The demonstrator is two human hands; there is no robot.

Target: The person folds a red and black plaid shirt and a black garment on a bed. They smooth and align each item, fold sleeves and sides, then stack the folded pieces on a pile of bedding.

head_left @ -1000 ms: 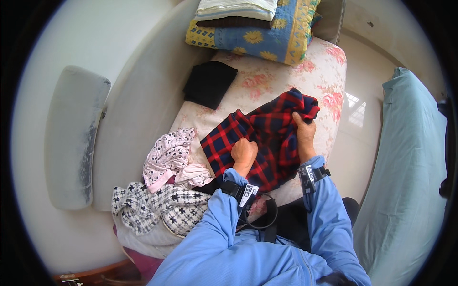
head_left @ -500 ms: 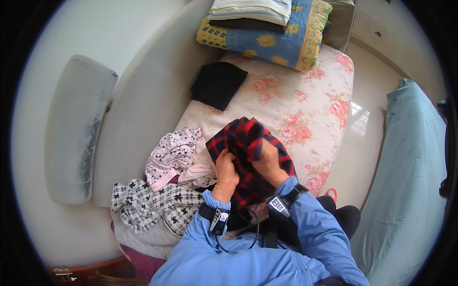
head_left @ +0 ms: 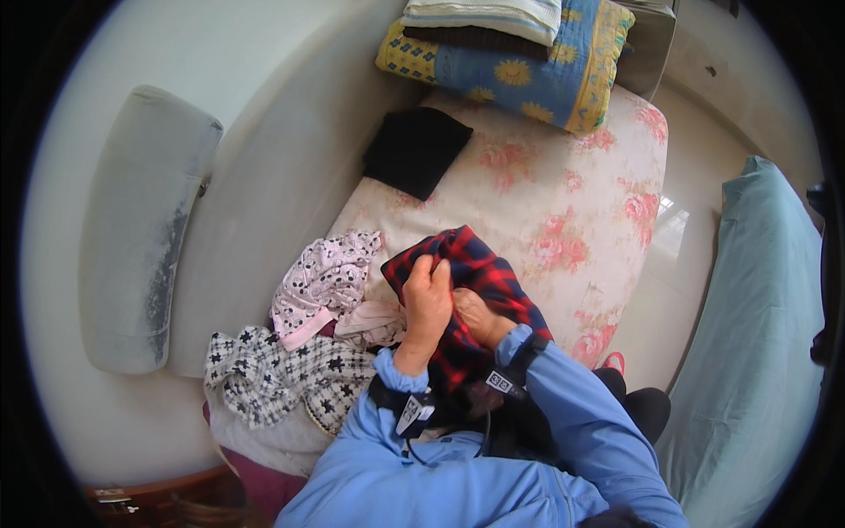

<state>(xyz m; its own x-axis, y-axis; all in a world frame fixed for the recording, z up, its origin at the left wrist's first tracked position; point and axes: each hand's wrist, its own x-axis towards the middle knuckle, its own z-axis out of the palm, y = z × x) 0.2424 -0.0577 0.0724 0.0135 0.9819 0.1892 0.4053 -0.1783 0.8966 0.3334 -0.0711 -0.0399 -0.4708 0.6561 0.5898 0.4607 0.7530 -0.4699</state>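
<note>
A red and black plaid garment (head_left: pixel 493 286) lies bunched at the near part of the bed, in front of my body. My left hand (head_left: pixel 427 297) is closed on its upper left part, thumb and fingers pinching the cloth. Close beside it, my right hand (head_left: pixel 480 319) has its fingers curled into the middle of the garment; the fingertips are hidden by cloth. To the left lie a pink patterned garment (head_left: pixel 321 277) and, nearer, a black and white checked garment (head_left: pixel 264 374), both crumpled.
The bed has a floral sheet (head_left: pixel 563 185). A folded black cloth (head_left: pixel 418 151) lies farther off, before a rolled blue and yellow quilt (head_left: pixel 510 75) with folded towels (head_left: pixel 480 18) on top. At the right stands something draped in pale teal cloth (head_left: pixel 748 334).
My right hand has moved down and left, closer to my left hand, and the raised fold of the plaid garment has flattened. My left hand has shifted slightly up. The view has shifted a little.
</note>
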